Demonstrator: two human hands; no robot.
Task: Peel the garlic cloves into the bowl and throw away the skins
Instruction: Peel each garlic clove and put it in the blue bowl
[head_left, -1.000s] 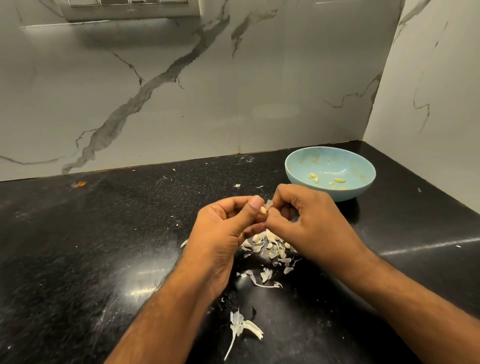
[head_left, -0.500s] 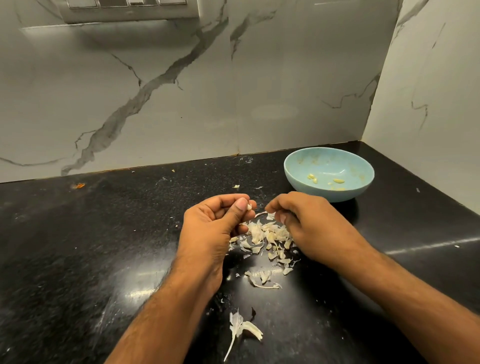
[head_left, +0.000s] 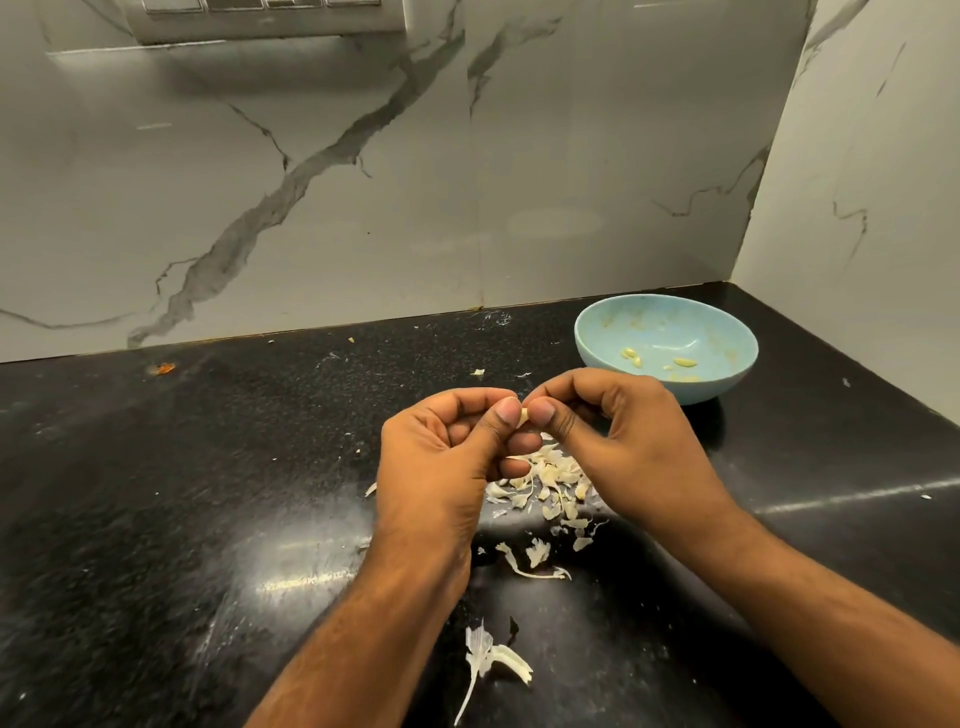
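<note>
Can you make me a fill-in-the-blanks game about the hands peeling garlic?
1. The left hand and right hand pinch one garlic clove with their ____.
2. The peeled cloves lie in a bowl coloured ____.
3. The pile of skins lies on a counter coloured ____.

Missing words: fingertips; blue; black.

A garlic clove (head_left: 524, 416) is held between the left hand (head_left: 447, 462) and right hand (head_left: 628, 441), above a pile of skins (head_left: 545, 483) on the countertop (head_left: 182, 493). Behind and right, peeled cloves (head_left: 657, 361) are seen in a bowl (head_left: 727, 387).
</note>
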